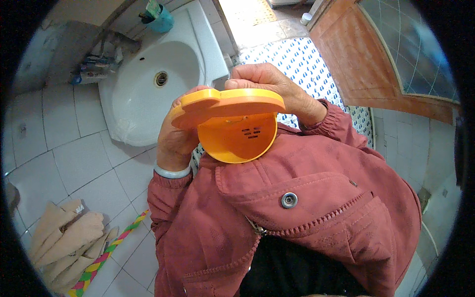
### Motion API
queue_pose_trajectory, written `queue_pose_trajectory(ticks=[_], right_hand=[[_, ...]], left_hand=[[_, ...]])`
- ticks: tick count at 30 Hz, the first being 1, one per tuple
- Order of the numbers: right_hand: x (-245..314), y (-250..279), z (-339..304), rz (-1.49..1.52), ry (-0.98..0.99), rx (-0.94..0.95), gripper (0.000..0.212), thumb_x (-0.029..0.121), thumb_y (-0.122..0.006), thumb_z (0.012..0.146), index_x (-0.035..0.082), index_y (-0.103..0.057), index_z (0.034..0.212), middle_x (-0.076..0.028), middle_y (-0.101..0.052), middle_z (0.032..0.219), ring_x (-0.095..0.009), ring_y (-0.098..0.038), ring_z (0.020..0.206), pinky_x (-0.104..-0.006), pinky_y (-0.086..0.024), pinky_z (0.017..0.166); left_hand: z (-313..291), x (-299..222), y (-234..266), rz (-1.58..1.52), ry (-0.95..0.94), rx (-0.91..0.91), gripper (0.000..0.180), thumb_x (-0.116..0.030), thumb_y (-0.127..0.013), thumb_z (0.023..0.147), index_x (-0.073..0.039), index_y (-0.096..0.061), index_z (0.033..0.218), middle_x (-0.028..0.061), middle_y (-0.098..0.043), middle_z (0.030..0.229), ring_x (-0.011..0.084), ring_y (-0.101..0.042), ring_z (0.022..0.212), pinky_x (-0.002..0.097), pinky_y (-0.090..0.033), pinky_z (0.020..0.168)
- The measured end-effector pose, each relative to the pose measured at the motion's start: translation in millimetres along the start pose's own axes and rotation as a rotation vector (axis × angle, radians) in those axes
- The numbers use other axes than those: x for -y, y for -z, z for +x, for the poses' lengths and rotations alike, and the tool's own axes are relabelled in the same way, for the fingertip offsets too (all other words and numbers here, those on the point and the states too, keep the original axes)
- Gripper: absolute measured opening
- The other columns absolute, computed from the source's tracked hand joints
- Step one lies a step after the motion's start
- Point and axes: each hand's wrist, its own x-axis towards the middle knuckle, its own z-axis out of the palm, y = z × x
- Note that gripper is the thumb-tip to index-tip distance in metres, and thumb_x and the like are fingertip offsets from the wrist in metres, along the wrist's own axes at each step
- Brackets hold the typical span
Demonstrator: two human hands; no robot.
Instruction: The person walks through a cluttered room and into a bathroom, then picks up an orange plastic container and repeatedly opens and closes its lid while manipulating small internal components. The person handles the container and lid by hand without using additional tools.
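Note:
In front of my chest is a yellow-orange plastic wall holder (pixel 237 143). It has a rounded, flat panel along the top and a half-round cup below, with small drain slots in it. My left hand (pixel 174 141) grips the holder's left side, with its fingers partly hidden behind the panel. A pale bangle circles that wrist. Just beyond the panel's top edge, my right hand (pixel 269 81) is closed, thumb and forefinger pinched together. Whatever the pinch holds is too small or hidden to make out.
A white washbasin (pixel 143 104) stands ahead to the left, with a blue cup (pixel 161 20) on its far corner. Tubes and bottles (pixel 96 67) lie beside it. Brown cloth (pixel 74 237) and a braided colourful strip (pixel 111 250) are at lower left. A wooden door (pixel 366 54) stands right.

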Motion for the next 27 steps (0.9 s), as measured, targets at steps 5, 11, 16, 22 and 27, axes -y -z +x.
queue_pose_trajectory(ticks=[5,11,16,22,27], right_hand=[[2,-3,1,0.052,-0.022,0.012,0.04,0.039,-0.057,0.098,0.003,-0.066,0.086,0.002,-0.055,0.067,-0.005,-0.05,0.063,-0.023,-0.041,0.053],[2,-6,-2,0.072,-0.064,-0.014,0.038,0.038,-0.059,0.097,0.004,-0.067,0.083,0.004,-0.054,0.067,-0.005,-0.049,0.062,-0.0227,-0.04,0.053],[4,-6,3,0.15,-0.064,0.001,0.035,0.035,-0.059,0.098,0.003,-0.068,0.086,0.003,-0.058,0.068,-0.005,-0.052,0.062,-0.0212,-0.043,0.055],[24,-6,10,-0.174,0.329,-0.088,0.018,0.021,-0.07,0.09,0.003,-0.07,0.089,-0.003,-0.063,0.081,-0.009,-0.057,0.073,-0.0214,-0.046,0.06],[36,-5,20,-0.463,0.552,-0.136,0.012,0.019,-0.074,0.085,0.008,-0.073,0.089,-0.007,-0.064,0.105,-0.019,-0.059,0.096,-0.032,-0.049,0.08]], left_hand=[[2,-4,-9,0.137,-0.013,0.012,0.027,-0.021,-0.068,0.092,-0.002,-0.058,0.107,0.0041,-0.066,0.098,0.0089,-0.064,0.087,0.0213,-0.052,0.076],[0,-1,-9,0.121,-0.005,0.025,0.027,-0.024,-0.067,0.092,-0.002,-0.057,0.105,0.0038,-0.065,0.096,0.0085,-0.063,0.085,0.0201,-0.052,0.074],[-5,7,-12,0.083,-0.064,-0.108,0.032,-0.024,-0.067,0.092,0.0,-0.059,0.111,0.0066,-0.067,0.097,0.0122,-0.065,0.086,0.022,-0.053,0.075],[6,-7,-6,-0.025,0.113,0.047,0.035,-0.017,-0.068,0.09,0.002,-0.061,0.119,0.0117,-0.069,0.104,0.0175,-0.069,0.088,0.0256,-0.057,0.078],[13,-18,-9,0.05,0.231,-0.063,0.028,-0.009,-0.065,0.091,0.003,-0.063,0.116,0.0118,-0.07,0.104,0.0186,-0.07,0.087,0.0283,-0.058,0.077]])
